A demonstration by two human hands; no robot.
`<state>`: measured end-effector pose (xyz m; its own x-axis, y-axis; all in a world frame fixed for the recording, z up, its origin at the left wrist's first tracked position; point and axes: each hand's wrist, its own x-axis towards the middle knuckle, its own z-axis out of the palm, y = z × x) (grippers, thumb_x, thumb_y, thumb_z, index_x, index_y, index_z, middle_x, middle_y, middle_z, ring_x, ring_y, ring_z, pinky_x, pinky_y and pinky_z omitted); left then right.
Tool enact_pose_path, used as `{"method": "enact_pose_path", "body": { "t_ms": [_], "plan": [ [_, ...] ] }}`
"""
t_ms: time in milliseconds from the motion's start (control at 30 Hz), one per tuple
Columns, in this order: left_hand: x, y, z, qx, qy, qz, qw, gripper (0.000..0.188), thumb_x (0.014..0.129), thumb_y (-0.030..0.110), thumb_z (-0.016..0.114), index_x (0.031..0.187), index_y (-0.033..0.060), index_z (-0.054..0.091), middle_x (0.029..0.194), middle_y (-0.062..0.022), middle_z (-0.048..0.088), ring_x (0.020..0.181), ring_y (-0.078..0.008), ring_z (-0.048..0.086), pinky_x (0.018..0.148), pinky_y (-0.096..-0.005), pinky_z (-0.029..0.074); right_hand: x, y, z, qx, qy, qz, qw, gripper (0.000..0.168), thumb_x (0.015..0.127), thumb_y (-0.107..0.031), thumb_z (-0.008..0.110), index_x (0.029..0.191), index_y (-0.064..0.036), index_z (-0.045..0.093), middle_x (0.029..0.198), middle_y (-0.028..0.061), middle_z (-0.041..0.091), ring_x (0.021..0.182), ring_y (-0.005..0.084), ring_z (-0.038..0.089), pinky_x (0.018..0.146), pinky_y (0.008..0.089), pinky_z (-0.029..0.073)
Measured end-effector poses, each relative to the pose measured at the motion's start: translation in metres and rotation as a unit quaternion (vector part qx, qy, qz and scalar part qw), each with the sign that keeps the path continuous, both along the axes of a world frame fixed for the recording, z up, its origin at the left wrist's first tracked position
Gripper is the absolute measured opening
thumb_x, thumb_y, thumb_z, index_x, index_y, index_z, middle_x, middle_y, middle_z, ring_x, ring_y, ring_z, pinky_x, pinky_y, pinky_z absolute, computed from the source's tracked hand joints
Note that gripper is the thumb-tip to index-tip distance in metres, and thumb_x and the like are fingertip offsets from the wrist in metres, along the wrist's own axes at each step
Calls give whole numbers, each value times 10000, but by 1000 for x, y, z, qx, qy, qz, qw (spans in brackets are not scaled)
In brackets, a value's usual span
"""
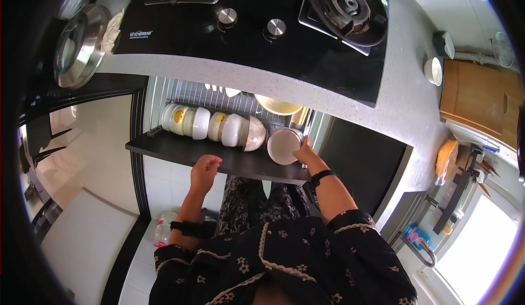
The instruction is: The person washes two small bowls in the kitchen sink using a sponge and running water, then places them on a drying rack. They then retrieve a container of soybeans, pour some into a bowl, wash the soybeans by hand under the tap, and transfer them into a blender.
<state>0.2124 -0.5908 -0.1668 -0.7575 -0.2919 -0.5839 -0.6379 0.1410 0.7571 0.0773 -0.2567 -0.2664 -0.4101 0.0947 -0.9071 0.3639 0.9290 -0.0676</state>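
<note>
My right hand [305, 151] grips the rim of a white bowl with a reddish edge [284, 146], at the right end of an open pull-out drawer under the counter. Over the left part of the drawer's dark front [184, 152] hovers my left hand [206, 169], its fingers curled and nothing seen in them. A row of bowls stands on edge in the wire rack [197, 94]: white ones [232, 130], some with yellow patterns [179, 116], and a patterned pinkish bowl [256, 134] nearest the held one. Behind them lies a large yellowish bowl [279, 105], partly hidden by the counter.
Above the drawer, the counter edge [229, 69] carries a black gas hob [246, 46]. A glass pot lid [80, 46] and a cloth [112, 31] lie at its left. At the right stand a small white bowl [433, 71] and a wooden cabinet [475, 96].
</note>
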Motion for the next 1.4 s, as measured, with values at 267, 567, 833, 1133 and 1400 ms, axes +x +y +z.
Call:
{"method": "enact_pose_path", "body": {
  "t_ms": [267, 567, 833, 1133, 1400],
  "plan": [
    [20, -14, -18, 260, -307, -67, 913, 491, 922, 458, 443, 1021, 6, 606, 821, -116, 667, 639, -191, 663, 548, -250, 498, -11, -38, 59, 93, 16, 86, 992, 733, 812, -161, 475, 1453, -129, 120, 1440, 128, 314, 1227, 289, 470, 946, 409, 442],
    [23, 9, -23, 201, -291, 6, 935, 562, 929, 522, 409, 1019, 7, 617, 759, -85, 636, 524, -134, 557, 447, -252, 403, -5, 41, 69, -82, 96, 19, 992, 460, 813, -251, 498, 1234, -67, 518, 1238, 192, 538, 1127, 342, 530, 944, 413, 430],
    [2, 6, -18, 160, -245, 21, 956, 512, 948, 462, 423, 966, -6, 632, 653, -35, 553, 445, -85, 436, 374, -222, 312, 22, 77, 89, -96, 166, -46, 980, 417, 819, -229, 515, 1197, -57, 546, 1139, 180, 600, 1044, 332, 576, 902, 399, 454],
    [-83, -17, -70, 106, -180, 11, 978, 518, 899, 524, 482, 971, 42, 657, 604, -2, 547, 404, -66, 420, 330, -210, 295, 52, 143, 186, -24, 384, -145, 911, 368, 831, -212, 532, 1175, -86, 563, 1173, 142, 575, 1090, 319, 545, 928, 390, 442],
    [-138, 49, -74, 107, -48, -96, 988, 467, 897, 541, 457, 1051, 110, 551, 645, 0, 443, 440, -83, 388, 335, -216, 300, 170, 211, 288, 97, 524, -323, 782, 210, 768, -118, 558, 973, -75, 574, 1002, 149, 594, 931, 339, 570, 797, 400, 470]
  ]
}}
